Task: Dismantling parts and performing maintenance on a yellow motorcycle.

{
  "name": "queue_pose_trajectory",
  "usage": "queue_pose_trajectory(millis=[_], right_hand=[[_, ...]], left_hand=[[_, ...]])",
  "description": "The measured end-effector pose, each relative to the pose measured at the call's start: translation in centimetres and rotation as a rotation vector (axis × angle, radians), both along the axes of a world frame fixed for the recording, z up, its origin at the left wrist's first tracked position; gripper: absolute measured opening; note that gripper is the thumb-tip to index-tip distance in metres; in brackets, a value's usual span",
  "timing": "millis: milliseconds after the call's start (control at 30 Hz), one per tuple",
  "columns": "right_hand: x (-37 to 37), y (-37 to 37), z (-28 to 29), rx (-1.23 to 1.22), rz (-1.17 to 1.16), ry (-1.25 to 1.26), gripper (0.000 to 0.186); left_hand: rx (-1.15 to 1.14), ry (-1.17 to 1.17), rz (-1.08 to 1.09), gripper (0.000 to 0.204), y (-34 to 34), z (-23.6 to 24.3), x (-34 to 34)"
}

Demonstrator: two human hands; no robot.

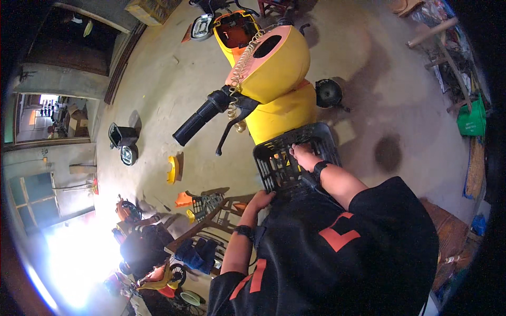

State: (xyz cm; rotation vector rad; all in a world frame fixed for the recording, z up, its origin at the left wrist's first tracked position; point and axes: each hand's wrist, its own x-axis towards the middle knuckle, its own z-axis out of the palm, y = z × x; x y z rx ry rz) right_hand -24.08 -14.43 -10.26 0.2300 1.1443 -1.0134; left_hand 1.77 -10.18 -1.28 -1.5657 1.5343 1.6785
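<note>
A black plastic basket (326, 138) with slotted walls sits against the front of a yellow scooter (282, 113). Inside it, my right hand (302, 157) is closed with the fingers bent; what they hold, if anything, is too small to make out. My left hand (261, 200) grips the basket's near left corner, its fingertips partly hidden by the rim. Beyond the basket are the scooter's black handlebar grip (199, 119), its brake lever (226, 138) and a coiled cream cord (242, 66) hanging over the yellow-and-pink front cover (287, 63).
On the concrete floor to the left lie a yellow curved part (172, 169) and a black housing (122, 135). A wooden chair (203, 224) stands near my left arm. A round black part (329, 93) is right of the scooter. A green bag (472, 118) hangs far right.
</note>
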Motion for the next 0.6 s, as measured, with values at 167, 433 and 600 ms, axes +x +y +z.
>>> queue_pose_trajectory(millis=[167,433,600], right_hand=[[-1.0,0.6,-0.3,-0.157,0.277,0.084,0.02],[0.8,0.7,-0.3,-0.041,0.183,0.309,0.018],[2.4,-0.9,2.5,0.011,0.22,0.341,0.016]], left_hand=[[-0.051,0.022,-0.052,0.047,-0.2,0.4,-0.4],[-0.066,0.074,0.038,0.041,0.4,0.3,-0.6],[-0.11,0.118,0.147,0.04,3.2,-8.6,3.4]])
